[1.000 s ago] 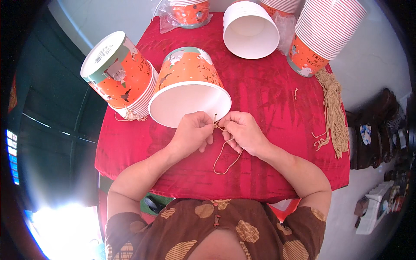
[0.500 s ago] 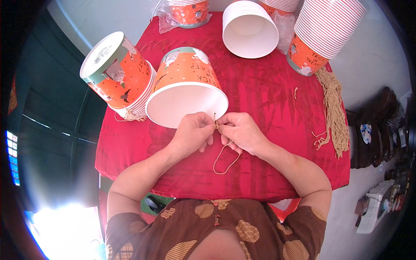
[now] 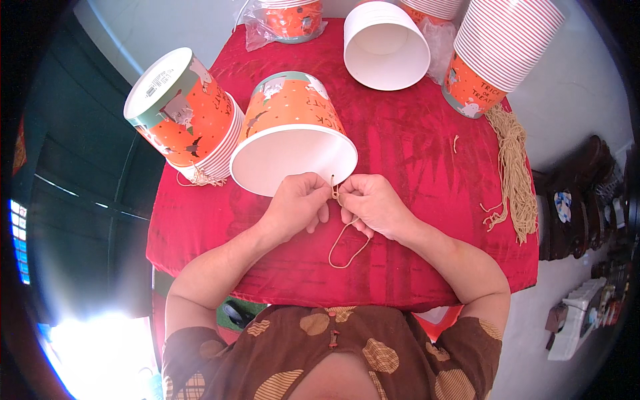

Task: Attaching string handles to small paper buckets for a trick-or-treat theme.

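While both hands meet at the near rim of the orange-and-white paper bucket lying on its side (image 3: 293,143), the left hand (image 3: 299,205) and right hand (image 3: 373,203) each pinch the thin tan string loop (image 3: 347,235) (its slack hangs toward the person, over the red-clothed worktop (image 3: 413,160)). Left of the bucket lies a nested stack of similar buckets (image 3: 183,113); a bundle of tan strings (image 3: 513,173) sits far right.
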`<state>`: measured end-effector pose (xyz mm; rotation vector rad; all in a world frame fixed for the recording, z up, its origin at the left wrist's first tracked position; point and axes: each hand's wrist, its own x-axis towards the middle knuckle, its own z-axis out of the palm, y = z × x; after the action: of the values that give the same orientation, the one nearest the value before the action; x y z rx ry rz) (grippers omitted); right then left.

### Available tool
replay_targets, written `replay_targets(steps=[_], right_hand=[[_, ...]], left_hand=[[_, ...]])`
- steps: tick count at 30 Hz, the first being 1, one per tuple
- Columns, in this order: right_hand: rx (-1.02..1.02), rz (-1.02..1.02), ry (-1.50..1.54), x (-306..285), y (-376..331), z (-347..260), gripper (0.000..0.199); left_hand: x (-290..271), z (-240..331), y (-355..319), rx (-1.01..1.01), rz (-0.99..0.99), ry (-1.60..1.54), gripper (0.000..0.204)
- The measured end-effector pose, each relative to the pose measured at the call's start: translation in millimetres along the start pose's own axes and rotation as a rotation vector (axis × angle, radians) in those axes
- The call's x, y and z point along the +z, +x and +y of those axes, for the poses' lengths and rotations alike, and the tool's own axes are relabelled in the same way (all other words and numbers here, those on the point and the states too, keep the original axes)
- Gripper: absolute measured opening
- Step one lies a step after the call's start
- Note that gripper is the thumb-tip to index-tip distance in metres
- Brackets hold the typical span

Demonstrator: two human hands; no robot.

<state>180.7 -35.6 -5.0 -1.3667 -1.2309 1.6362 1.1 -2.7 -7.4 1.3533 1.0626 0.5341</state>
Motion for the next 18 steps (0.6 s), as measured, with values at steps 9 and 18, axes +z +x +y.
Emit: replay_targets(steps=[9,18], right_hand=[[0.052,-0.018,0.061,-1.6,-5.0,-0.4,0.015],[0.086,0.0,0.085,-1.9,-6.5,-3.2,0.013]], left_hand=[[1.0,8.2,-0.3,-0.077,0.017,-0.05,0.021],[2.2,9.8,2.3,-0.106,0.041,0.0,0.023]])
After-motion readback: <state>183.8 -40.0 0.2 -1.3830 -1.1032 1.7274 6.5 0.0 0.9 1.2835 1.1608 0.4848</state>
